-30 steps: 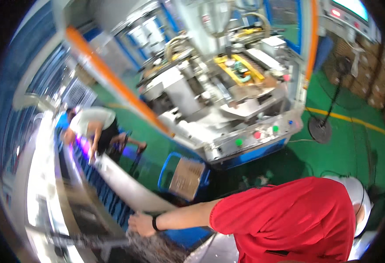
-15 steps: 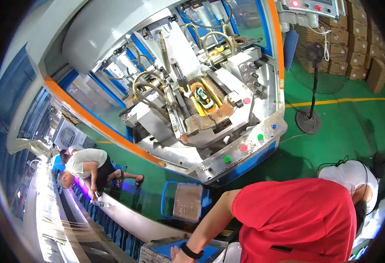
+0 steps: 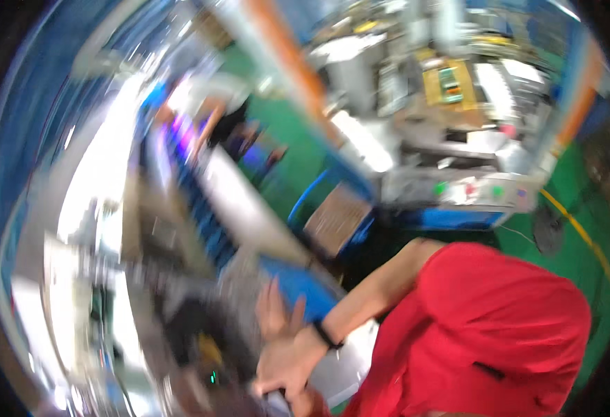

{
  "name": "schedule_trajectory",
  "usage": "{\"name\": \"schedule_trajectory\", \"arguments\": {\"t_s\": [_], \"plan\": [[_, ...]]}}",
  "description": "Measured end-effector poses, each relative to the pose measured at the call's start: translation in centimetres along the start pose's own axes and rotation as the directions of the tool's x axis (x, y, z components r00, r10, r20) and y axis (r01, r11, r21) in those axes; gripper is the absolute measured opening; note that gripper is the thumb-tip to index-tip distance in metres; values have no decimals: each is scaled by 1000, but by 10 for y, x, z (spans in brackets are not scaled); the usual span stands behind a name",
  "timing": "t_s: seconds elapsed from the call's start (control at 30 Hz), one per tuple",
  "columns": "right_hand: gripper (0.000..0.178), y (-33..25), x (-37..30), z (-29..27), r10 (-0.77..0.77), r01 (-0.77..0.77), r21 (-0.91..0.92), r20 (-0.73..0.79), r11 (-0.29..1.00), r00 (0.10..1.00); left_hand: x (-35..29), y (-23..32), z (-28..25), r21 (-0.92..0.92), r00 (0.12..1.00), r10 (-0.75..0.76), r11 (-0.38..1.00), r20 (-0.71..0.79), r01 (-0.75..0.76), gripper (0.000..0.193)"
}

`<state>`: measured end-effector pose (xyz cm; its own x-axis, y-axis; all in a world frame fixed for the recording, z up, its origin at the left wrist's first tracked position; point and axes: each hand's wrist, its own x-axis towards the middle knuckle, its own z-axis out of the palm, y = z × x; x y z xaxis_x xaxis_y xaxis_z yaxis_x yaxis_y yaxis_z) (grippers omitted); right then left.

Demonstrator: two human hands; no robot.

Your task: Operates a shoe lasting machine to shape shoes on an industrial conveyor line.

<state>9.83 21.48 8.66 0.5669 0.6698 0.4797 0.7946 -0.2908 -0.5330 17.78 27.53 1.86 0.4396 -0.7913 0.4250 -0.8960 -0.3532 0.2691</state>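
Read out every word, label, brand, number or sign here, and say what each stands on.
No text can be read.
White machine panel with coloured round buttons: any markings are too blurred.
Small dark strip on the red fabric shirt: no lettering legible.

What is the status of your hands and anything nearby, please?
Right hand blurred, fingers spread. Left hand: can't make out. Blue surface just beyond right hand; dark blurred item to its left.
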Motion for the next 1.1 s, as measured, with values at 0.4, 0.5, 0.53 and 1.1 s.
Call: {"name": "schedule_trajectory", "arguments": {"t_s": [0.4,0.5,0.53,1.1], "plan": [[56,10,39,-25,-312,317,22,-115,948,943,-41,-12,-35,141,863,-372,888,-342,438,55],[45,64,43,-57,-175,208,102,-269,973,947,-55,-19,-41,81,859,-448,874,-247,479,63],[38,83,48,-62,-142,184,123,-296,975,945,-52,-20,-45,222,791,-571,760,-220,611,66],[16,111,41,-152,-513,334,845,-523,-419,680,-70,-37,-30,132,588,-714,587,-380,799,54]]}}
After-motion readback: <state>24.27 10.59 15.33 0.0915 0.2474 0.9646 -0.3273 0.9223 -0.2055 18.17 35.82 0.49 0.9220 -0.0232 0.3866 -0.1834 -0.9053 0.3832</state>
